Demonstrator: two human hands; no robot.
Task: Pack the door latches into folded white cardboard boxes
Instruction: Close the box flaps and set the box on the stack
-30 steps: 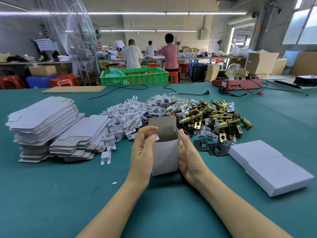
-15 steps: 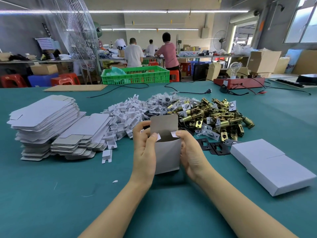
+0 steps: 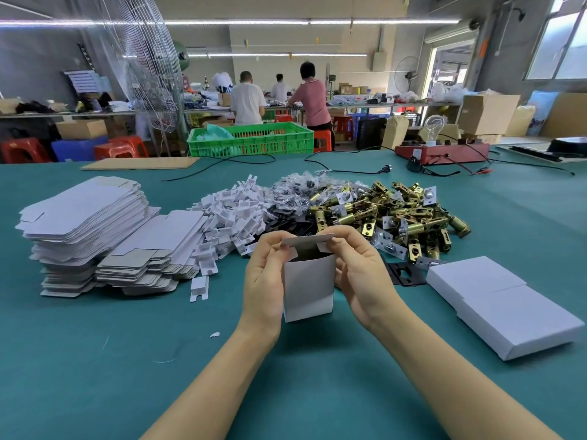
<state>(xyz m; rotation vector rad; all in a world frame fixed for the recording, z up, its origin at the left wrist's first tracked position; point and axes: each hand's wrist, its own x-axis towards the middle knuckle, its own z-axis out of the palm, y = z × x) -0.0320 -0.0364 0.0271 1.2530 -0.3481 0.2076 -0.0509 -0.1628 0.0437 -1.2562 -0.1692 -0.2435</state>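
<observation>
So the person at the green table (image 3: 95, 360) has one small white cardboard box (image 3: 308, 290) standing upright between both hands, bottom edge on or just above the tabletop, can't quite tell which. The left hand (image 3: 265, 281) is wrapped along the box's left wall, thumb and forefinger curled in and pinching the little side flap at the top left corner. The right hand (image 3: 359, 274) mirrors it on the other wall, fingertips curled onto the right side flap. The top lid flap (image 3: 309, 239) is bent over toward the person, sitting just above both sets of fingertips, and the box mouth under it looks dark, so I can't tell if anything is inside.

Just beyond the fingertips is the big heap of brass door latches (image 3: 390, 214), not touching either hand. Beyond and to the left of the left fingers there's a mound of white cardboard inserts (image 3: 232, 214), and further left two stacks of flat unfolded boxes (image 3: 85, 223). Some black plates (image 3: 403, 274) lie right beside the right hand's knuckles. Out past the right wrist sit two closed white boxes (image 3: 505, 306), end to end. Bags of small hardware (image 3: 295, 192) sit behind the inserts.
</observation>
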